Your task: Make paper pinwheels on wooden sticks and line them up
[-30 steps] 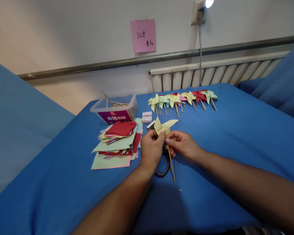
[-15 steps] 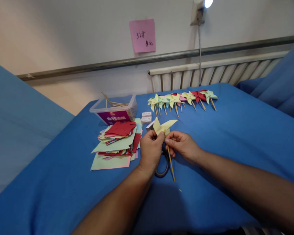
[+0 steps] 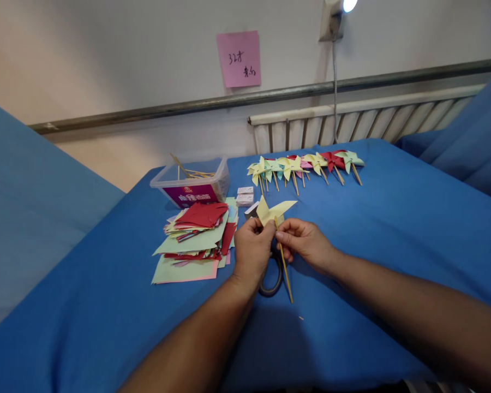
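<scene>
Head view: both hands meet over the blue cloth [image 3: 393, 229] at center. L hand [image 3: 251, 248] is curled, fingertips pinching the folded paper of a yellow pinwheel [image 3: 273, 210] from the left; R hand [image 3: 305, 243] pinches the wooden stick [image 3: 284, 267] just below the paper, thumb and forefinger closed on it. Stick slants down toward the viewer, lower end free above the cloth. Under the wrists lies a dark tape roll [image 3: 272, 278], partly hidden. Left of the hands: loose paper stack [image 3: 196, 234], red, green, yellow sheets w/ a pink edge. Behind it, clear plastic tub [image 3: 192, 183] w/ sticks inside, and small white boxes [image 3: 244, 195] just beside. Farther back, a row of finished pinwheels [image 3: 306, 164] lies flat near the radiator [image 3: 352, 123]. Pink note [image 3: 239, 59] on the wall.
</scene>
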{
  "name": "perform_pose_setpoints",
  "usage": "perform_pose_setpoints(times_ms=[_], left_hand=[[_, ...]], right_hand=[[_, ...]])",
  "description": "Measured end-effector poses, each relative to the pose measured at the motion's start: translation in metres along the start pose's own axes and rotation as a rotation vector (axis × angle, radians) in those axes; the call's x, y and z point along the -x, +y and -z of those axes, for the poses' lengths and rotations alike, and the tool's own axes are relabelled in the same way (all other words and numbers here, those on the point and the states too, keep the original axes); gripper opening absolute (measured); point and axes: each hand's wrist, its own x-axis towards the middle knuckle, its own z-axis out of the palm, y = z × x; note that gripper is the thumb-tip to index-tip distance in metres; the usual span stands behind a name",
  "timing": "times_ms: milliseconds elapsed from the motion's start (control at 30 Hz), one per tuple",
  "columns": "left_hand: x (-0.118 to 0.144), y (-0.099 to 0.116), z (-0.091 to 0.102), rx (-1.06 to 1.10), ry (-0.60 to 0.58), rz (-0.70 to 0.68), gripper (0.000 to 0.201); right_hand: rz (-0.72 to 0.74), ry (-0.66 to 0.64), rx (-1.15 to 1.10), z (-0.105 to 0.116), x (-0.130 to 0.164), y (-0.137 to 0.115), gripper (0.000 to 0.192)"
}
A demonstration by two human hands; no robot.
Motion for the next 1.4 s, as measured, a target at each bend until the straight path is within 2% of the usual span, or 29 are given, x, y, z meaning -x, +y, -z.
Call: perform_pose_setpoints(times_ms=[333,833,1400], left_hand=[[-0.001,0.0,0.001,0.008,-0.007,0.013,0.026],[0.004,0.011,0.002,-0.083,0.009,-0.07,0.023],[0.005,0.011,0.002,-0.145,0.028,-0.11,0.023]], right_hand=[[0.01,-0.014,0.0,0.0,-0.001,0.0,0.035],[-0.023,-0.056,-0.119,0.0,0.002,0.001,0.03],[0.01,-0.04,-0.071,0.001,0.001,0.003,0.03]])
